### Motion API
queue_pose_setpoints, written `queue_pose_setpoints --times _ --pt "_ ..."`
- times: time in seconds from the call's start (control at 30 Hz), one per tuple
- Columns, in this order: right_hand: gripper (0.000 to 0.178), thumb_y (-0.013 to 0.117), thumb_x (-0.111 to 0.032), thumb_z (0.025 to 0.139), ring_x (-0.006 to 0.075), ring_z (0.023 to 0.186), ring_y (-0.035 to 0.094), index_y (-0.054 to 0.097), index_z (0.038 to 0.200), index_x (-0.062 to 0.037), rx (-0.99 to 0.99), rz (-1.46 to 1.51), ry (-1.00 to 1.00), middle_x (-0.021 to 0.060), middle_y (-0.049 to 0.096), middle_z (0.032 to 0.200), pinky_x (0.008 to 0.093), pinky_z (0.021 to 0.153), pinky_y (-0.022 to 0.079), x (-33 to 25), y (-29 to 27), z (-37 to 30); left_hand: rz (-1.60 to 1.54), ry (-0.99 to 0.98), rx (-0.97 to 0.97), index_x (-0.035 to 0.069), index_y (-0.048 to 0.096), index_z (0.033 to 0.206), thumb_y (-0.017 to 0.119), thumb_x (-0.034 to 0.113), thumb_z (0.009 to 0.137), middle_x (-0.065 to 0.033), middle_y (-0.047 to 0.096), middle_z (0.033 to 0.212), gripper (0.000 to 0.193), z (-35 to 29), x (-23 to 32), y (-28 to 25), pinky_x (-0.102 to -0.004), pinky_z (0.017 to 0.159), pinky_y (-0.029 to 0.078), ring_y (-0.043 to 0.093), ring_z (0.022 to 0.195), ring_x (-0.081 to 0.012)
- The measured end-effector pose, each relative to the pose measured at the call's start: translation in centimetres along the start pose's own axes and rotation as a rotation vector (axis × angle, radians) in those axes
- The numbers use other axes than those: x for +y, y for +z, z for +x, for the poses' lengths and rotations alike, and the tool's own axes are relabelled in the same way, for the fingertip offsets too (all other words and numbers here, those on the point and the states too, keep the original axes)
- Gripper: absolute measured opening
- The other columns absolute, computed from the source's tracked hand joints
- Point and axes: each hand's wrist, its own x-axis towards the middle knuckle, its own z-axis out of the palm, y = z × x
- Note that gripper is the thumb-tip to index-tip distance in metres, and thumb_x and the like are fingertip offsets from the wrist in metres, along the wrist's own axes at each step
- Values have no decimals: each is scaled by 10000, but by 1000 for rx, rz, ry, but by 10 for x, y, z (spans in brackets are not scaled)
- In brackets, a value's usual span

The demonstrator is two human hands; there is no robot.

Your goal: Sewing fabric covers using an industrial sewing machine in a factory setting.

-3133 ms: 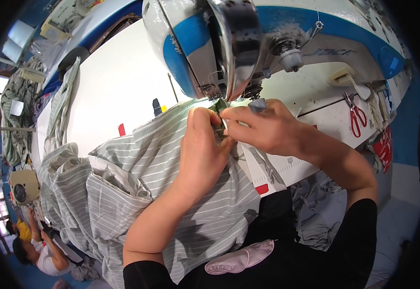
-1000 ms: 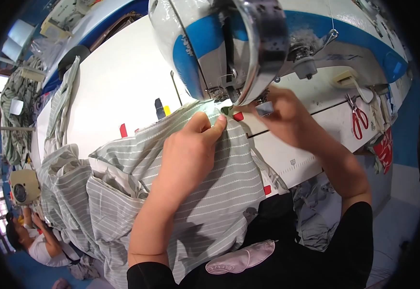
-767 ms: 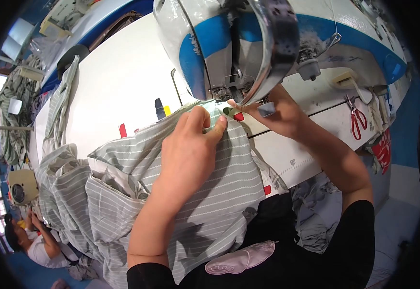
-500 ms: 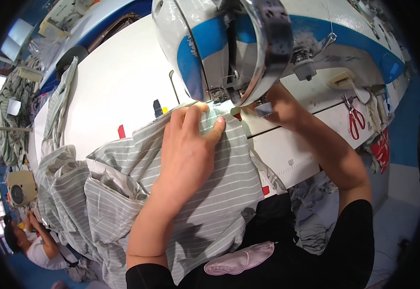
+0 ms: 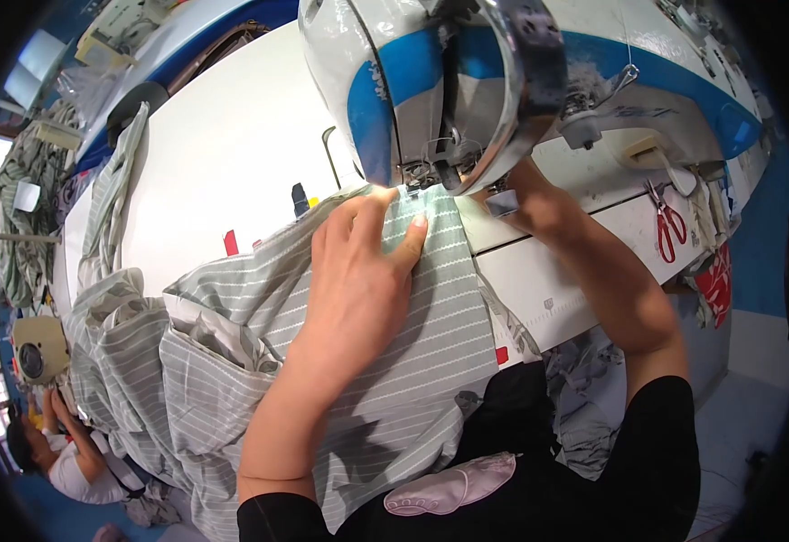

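A grey-green fabric with white stripes (image 5: 431, 307) lies over the table's front part and hangs down toward my lap. Its far edge reaches beneath the presser foot (image 5: 414, 191) of a white and blue sewing machine (image 5: 394, 108), where a lamp lights the spot. My left hand (image 5: 361, 280) rests on the cloth just in front of the foot, thumb spread from the fingers, pressing it down. On the other side of the machine head is my right hand (image 5: 532, 194), by the cloth's right edge; its fingers are hidden behind the head.
Red-handled scissors (image 5: 669, 230) lie at the right of the white table (image 5: 223, 163). Small dark and red tabs (image 5: 300, 199) mark the tabletop beyond the cloth. Bundled cloth (image 5: 28, 208) is at far left, where another person (image 5: 78, 461) sits below.
The machine sits slightly farther right in the picture. My left hand and the cloth have shifted slightly right, and a red scrap beside the foot no longer shows.
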Motion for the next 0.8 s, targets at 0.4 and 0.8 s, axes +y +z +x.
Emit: queue_pose_setpoints --times 0.4,0.8 --pt "175 674 91 727 324 804 607 602 868 16 -59 -52 48 148 619 1083 414 707 527 15 15 -39 31 16 -76 99 703 1233 707 52 805 -185 542 1323 431 0 -1 -4 -480 1025 431 507 1234 -372" --pt "255 691 102 720 304 988 594 665 942 -21 -120 -170 -94 136 550 1256 414 803 528 6 11 -37 -19 23 -122 19 671 1232 689 24 785 -212 510 1267 448 5 -1 -9 -456 1017 475 485 1233 -407"
